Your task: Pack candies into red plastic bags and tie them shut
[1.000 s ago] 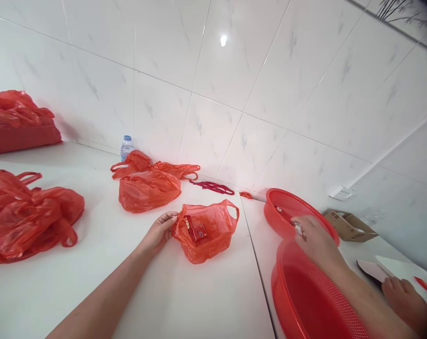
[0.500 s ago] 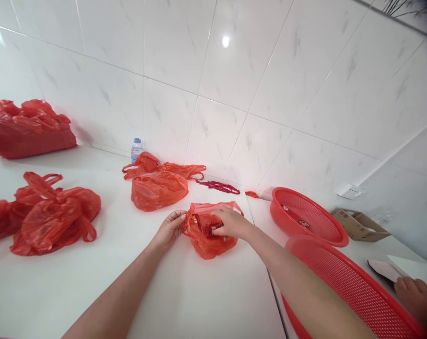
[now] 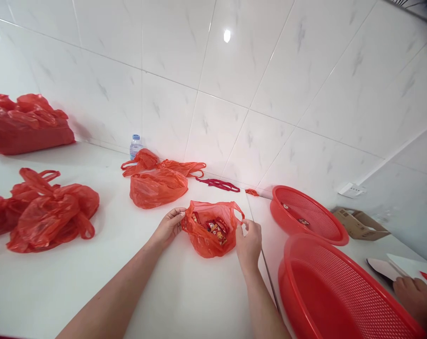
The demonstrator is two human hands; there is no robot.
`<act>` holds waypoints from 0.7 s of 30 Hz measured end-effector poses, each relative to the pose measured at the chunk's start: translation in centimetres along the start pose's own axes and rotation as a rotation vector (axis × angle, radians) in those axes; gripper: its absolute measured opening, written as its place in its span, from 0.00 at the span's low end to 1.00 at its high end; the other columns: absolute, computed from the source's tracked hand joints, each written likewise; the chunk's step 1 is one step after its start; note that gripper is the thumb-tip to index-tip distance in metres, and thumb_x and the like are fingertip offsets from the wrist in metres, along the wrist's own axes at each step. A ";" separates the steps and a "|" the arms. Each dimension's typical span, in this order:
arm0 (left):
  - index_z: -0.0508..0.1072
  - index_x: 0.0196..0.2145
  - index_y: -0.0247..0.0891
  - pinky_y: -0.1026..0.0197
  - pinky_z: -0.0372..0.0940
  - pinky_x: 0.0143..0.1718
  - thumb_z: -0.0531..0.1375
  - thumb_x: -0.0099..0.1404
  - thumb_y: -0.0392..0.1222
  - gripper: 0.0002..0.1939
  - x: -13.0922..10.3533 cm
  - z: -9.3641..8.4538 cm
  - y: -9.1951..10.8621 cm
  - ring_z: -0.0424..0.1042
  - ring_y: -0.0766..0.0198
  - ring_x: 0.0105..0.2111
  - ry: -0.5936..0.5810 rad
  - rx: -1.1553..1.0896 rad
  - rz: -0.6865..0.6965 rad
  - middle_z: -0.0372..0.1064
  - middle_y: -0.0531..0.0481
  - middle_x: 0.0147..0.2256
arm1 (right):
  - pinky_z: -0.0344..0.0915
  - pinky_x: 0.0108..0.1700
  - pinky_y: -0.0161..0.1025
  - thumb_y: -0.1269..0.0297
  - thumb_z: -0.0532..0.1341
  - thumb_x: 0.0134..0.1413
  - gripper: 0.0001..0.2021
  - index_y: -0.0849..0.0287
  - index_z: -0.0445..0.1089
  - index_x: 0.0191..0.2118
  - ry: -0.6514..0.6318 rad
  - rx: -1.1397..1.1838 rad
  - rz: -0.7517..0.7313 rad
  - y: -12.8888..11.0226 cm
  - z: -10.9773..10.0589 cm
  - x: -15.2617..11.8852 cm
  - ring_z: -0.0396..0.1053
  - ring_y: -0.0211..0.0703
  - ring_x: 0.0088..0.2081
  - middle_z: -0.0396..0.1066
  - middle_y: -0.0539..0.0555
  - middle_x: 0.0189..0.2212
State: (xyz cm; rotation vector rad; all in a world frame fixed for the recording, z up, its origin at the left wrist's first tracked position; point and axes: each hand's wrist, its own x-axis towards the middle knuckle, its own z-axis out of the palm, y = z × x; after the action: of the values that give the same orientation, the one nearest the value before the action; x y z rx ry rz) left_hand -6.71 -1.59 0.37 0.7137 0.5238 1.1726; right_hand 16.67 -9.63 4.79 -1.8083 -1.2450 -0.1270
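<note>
A red plastic bag (image 3: pixel 209 249) sits with its mouth spread on the white table (image 3: pixel 185 301). Several small red and gold wrapped packets (image 3: pixel 218 230) lie inside it. My left hand (image 3: pixel 169 227) pinches the bag's left edge between thumb and fingers. On the opposite side, my right hand (image 3: pixel 249 242) grips the bag's right edge close to its handle loop. What the packets contain does not show.
Two red plastic baskets (image 3: pixel 307 207) (image 3: pixel 326 278) stand to the right, the farther one with a few packets. Filled red bags (image 3: pixel 58 216) (image 3: pixel 158 188) lie left and behind. A water bottle (image 3: pixel 135 147), a dark red strap (image 3: pixel 218 184), a cardboard box (image 3: pixel 361 224) and another person's hand (image 3: pixel 414 292) also show.
My right hand has come out of the bag's opening and moved to its right edge, which it now holds. The packets inside show more fully. My left hand stays on the left edge.
</note>
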 end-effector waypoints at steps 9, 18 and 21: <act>0.71 0.36 0.36 0.65 0.66 0.30 0.66 0.53 0.38 0.13 0.0 0.2 0.2 0.72 0.67 0.28 0.018 0.024 -0.013 0.73 0.49 0.31 | 0.51 0.26 0.36 0.55 0.54 0.48 0.13 0.54 0.59 0.20 -0.382 0.045 0.255 3.6 1.8 -0.6 0.59 0.41 0.23 0.63 0.49 0.20; 0.70 0.37 0.36 0.68 0.67 0.31 0.64 0.56 0.33 0.10 0.7 -0.7 0.1 0.71 0.70 0.26 0.100 -0.150 0.087 0.72 0.52 0.29 | 0.55 0.23 0.33 0.60 0.46 0.52 0.10 0.55 0.56 0.23 -0.286 0.330 0.346 4.8 -1.5 -0.1 0.56 0.37 0.22 0.59 0.47 0.20; 0.70 0.38 0.36 0.69 0.68 0.30 0.63 0.57 0.33 0.10 0.8 -0.8 0.4 0.71 0.71 0.26 0.090 -0.190 0.123 0.72 0.52 0.30 | 0.52 0.22 0.33 0.61 0.49 0.50 0.09 0.55 0.56 0.22 -0.275 0.355 0.360 5.3 -2.6 -0.9 0.54 0.37 0.22 0.57 0.46 0.20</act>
State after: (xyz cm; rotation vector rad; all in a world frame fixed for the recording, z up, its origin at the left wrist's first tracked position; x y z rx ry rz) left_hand -7.27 -0.57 0.17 0.5374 0.4412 1.3546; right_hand 21.37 -12.55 2.59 -1.7371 -1.0235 0.5281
